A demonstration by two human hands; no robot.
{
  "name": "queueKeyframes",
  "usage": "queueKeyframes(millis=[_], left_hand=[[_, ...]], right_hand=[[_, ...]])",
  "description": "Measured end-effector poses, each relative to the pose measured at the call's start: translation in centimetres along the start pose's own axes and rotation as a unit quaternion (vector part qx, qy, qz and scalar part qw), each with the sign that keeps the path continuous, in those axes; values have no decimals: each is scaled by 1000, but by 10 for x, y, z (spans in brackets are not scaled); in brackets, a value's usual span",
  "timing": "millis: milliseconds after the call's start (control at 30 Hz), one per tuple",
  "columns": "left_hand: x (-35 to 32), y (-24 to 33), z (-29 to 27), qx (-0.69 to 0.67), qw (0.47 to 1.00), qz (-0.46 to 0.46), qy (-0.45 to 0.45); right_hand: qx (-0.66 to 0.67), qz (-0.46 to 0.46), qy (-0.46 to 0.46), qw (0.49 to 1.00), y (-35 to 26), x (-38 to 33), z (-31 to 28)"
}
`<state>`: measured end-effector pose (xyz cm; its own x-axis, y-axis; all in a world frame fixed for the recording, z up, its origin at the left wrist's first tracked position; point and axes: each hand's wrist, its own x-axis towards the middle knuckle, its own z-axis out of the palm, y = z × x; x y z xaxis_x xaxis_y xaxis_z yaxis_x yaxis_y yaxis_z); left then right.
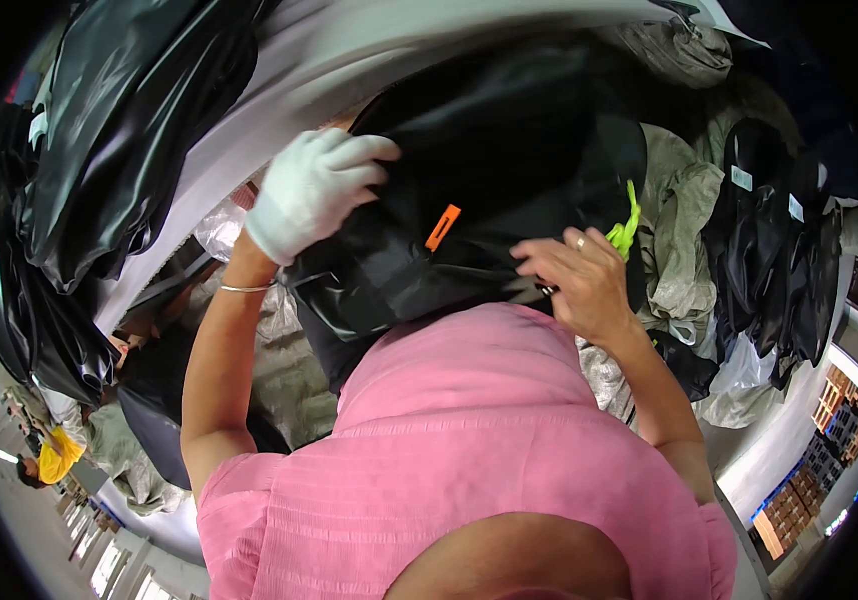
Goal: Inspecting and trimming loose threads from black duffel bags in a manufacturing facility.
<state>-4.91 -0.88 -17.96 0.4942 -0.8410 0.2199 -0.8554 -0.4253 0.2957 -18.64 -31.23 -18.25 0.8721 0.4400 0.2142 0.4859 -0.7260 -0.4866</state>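
A large piece of black fabric (509, 130), smooth and slightly shiny, lies spread in front of me and reaches my lap. An orange tab with a dark slot (443, 228) sits on it. My left hand (324, 190), in a white glove, has its fingers bent over the fabric's left part. Bare and wearing a ring, my right hand (584, 285) is curled low over the right side of the fabric. A small dark object shows under its fingers, too hidden to name. Just beyond that hand is a bright yellow-green strip (629, 225).
Shiny black material (139, 110) hangs over a pale surface (219, 140) at the left. Crumpled grey-beige sacking (679, 220) and black pieces with white labels (749, 220) lie at the right. A person in yellow (57, 455) is far left; stacked boxes (789, 510) stand far right.
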Motion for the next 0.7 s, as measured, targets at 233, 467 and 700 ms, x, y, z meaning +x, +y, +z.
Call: queueKeyframes(millis=[233,467,700], left_hand=[[-18,-21,-8,13,997,-73,34],[1,-22,-25,-24,992,-93,76],[23,31,-11,-186,954,-169,161]], right_hand=[[-54,35,22,998,4,-30,-46],[-147,45,82,985,1,-22,-93],[-97,30,225,969,15,1,-89]])
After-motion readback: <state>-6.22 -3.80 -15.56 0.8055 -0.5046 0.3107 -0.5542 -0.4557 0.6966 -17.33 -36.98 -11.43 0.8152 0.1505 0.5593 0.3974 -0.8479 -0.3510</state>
